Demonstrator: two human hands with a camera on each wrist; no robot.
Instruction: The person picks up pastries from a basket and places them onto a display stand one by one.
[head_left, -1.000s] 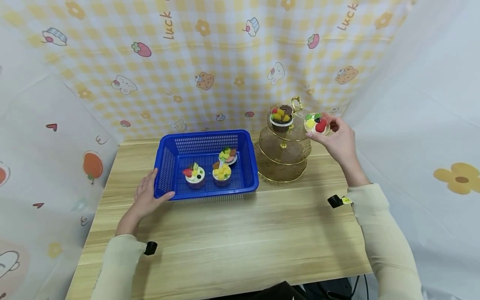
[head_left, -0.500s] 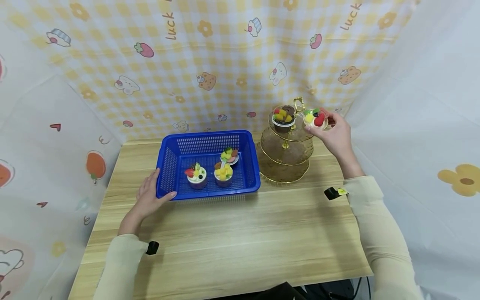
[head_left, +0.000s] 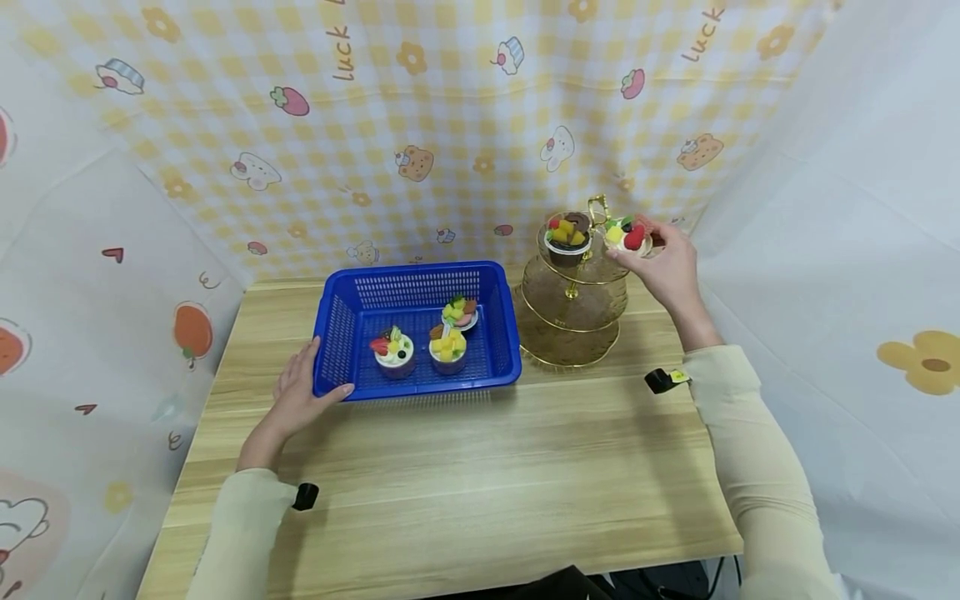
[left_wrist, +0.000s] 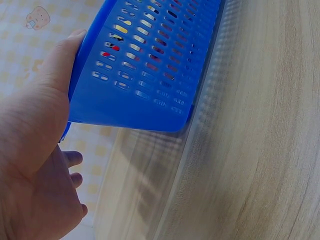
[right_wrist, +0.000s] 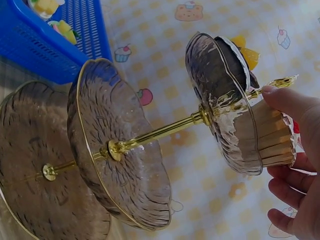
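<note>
In the head view, my right hand (head_left: 667, 262) holds a fruit-topped cupcake (head_left: 628, 237) at the right side of the top tier of a three-tier cake stand (head_left: 573, 304). Its pleated tan cup (right_wrist: 277, 135) shows at that plate's edge in the right wrist view, with my thumb and fingers around it. Beside it on the same tier stands a dark cupcake (head_left: 567, 242) with mango-like pieces. My left hand (head_left: 295, 396) holds the front-left corner of a blue basket (head_left: 420, 387), thumb on the front rim and fingers at the left side.
Inside the basket are a white-cream cupcake (head_left: 394, 352), a yellow-topped cupcake (head_left: 447, 348) and another fruit-topped one (head_left: 460, 312). The stand's gold handle (head_left: 598, 208) rises between the top-tier cupcakes. A checked curtain (head_left: 450, 125) hangs behind the wooden table (head_left: 465, 475).
My right hand has brought its cupcake slightly left and in over the top tier, close to the dark cupcake. The left hand keeps its place on the basket; the head view has shifted a little.
</note>
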